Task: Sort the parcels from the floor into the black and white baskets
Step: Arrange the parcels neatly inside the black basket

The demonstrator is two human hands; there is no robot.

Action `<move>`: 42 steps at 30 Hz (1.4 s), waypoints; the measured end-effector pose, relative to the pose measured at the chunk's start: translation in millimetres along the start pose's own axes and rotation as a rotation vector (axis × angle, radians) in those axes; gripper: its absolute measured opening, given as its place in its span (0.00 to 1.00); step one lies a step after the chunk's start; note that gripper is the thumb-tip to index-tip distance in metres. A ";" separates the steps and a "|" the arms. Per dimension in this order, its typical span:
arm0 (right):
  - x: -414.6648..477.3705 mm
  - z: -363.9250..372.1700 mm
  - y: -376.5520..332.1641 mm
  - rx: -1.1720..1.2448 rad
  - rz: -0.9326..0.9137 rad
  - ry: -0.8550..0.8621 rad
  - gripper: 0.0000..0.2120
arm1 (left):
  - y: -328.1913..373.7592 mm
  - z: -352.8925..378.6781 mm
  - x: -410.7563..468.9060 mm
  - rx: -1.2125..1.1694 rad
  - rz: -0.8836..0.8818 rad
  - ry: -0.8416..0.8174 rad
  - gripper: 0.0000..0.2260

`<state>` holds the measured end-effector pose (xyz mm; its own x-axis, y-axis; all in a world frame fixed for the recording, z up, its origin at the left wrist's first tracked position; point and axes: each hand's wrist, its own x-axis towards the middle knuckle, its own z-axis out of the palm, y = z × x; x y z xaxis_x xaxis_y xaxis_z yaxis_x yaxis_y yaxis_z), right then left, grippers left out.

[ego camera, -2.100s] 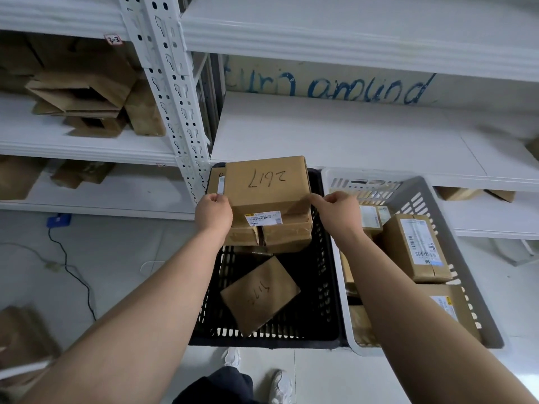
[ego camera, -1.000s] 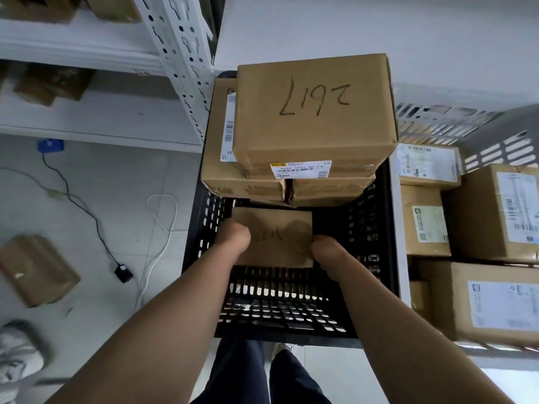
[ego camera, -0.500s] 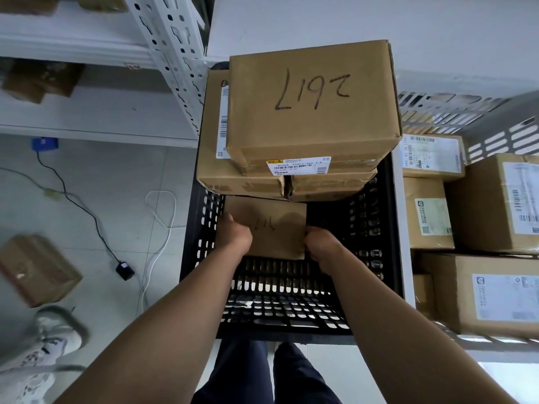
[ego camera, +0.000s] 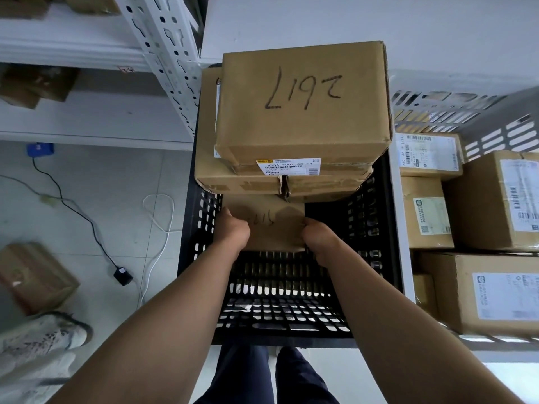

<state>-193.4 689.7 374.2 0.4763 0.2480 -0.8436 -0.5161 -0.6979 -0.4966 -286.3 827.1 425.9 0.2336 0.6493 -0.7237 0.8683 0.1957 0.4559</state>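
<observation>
Inside black basket, left hand and right hand each grip flat parcel beneath stacked boxes; seat it flat; avoid nudging the stack.

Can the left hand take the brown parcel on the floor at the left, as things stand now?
Probably not yet: the left hand grips the flat parcel inside the black basket. The floor parcel lies uncovered, outside the basket.

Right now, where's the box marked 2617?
Head view, top centre: the box marked 2617 tops the stack at the far end of the black basket, left of the white basket.
</observation>
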 end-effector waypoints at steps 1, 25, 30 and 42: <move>0.0 -0.6 -2.4 0.001 0.002 0.010 0.24 | 0.0 -0.5 2.2 0.001 -0.001 -0.006 0.26; -168.6 -95.7 -85.4 0.060 -0.154 0.218 0.07 | 61.0 -93.3 -127.6 -0.252 0.234 0.282 0.15; -196.3 -105.4 -129.5 0.012 -0.442 0.386 0.11 | 99.7 -105.2 -138.7 -0.296 0.385 0.370 0.12; -218.1 -120.8 -136.9 0.250 -0.502 0.235 0.19 | 105.0 -108.6 -151.2 -0.415 0.440 0.359 0.15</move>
<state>-140.7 650.1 650.9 0.8345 0.3315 -0.4402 -0.3253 -0.3483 -0.8791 -278.0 829.3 639.4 0.3040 0.9210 -0.2434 0.4708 0.0768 0.8789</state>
